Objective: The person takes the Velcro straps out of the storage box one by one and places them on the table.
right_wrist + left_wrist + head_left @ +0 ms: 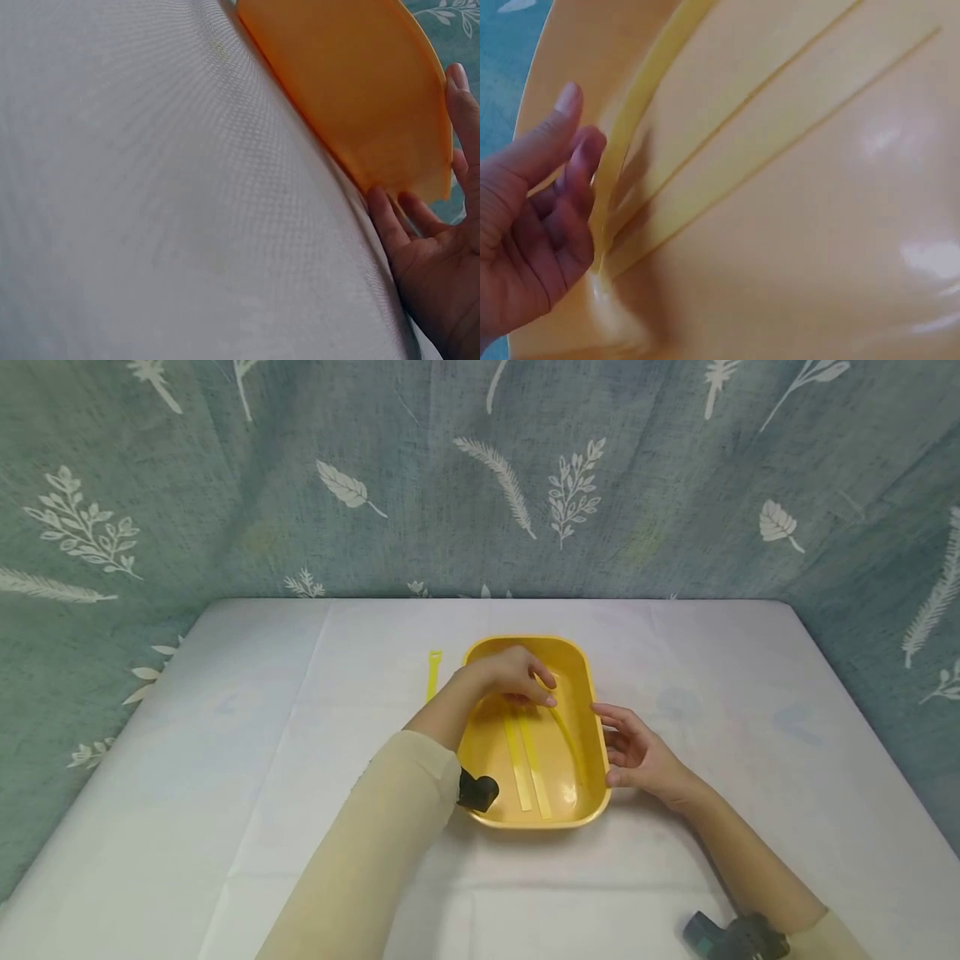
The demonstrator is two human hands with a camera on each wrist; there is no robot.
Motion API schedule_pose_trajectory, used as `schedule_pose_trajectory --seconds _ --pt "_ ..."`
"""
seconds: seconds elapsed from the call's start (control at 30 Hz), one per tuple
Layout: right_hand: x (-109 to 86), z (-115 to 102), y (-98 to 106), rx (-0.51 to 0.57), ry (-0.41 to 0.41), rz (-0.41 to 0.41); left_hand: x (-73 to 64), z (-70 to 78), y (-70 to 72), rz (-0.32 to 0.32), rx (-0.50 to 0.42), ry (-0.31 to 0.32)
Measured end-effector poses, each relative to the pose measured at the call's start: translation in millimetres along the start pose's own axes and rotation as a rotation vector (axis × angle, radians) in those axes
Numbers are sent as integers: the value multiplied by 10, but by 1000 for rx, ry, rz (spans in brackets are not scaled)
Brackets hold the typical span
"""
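Note:
A yellow plastic tub (592, 681) stands on the white-covered table. Two flat yellow strips (518, 760) lie side by side on its floor, and another yellow strip (567, 739) curves along the right side. My left hand (517, 672) is inside the far part of the tub, over the strips' far ends. In the left wrist view its fingers (564, 225) are loosely bent beside the curved strip (622, 142), with nothing gripped between thumb and fingertips. At the tub's right wall rests my right hand (637, 752), fingertips against the outside and thumb by the rim.
Left of the tub, another yellow strip (433, 675) with a slotted end lies on the white tablecloth (337, 735), partly hidden by my left forearm. A leaf-patterned green curtain (420, 485) hangs behind the table. Each wrist carries a dark camera (477, 792).

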State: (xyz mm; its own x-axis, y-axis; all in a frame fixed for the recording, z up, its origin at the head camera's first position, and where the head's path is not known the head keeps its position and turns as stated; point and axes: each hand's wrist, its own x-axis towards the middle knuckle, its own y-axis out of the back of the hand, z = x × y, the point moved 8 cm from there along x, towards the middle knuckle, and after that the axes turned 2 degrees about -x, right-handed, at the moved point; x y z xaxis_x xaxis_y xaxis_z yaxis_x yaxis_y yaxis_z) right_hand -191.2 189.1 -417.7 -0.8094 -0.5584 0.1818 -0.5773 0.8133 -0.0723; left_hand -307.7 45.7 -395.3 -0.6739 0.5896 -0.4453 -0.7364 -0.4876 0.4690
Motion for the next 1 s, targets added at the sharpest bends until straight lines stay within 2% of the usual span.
schedule_pose_trajectory --seconds 0.2,0.53,0.73,0.83,1.0 --pt "11 5 1 -3 -5 -3 100 83 -40 58 110 -96" --pt "8 16 2 11 -8 1 162 37 -85 76 180 -125" --pt "-1 18 3 0 -19 3 149 51 -84 120 186 -148" --pt "1 18 7 -4 -23 9 146 75 -48 172 160 -159" --pt "4 16 11 -1 -24 15 124 108 78 304 65 -158"
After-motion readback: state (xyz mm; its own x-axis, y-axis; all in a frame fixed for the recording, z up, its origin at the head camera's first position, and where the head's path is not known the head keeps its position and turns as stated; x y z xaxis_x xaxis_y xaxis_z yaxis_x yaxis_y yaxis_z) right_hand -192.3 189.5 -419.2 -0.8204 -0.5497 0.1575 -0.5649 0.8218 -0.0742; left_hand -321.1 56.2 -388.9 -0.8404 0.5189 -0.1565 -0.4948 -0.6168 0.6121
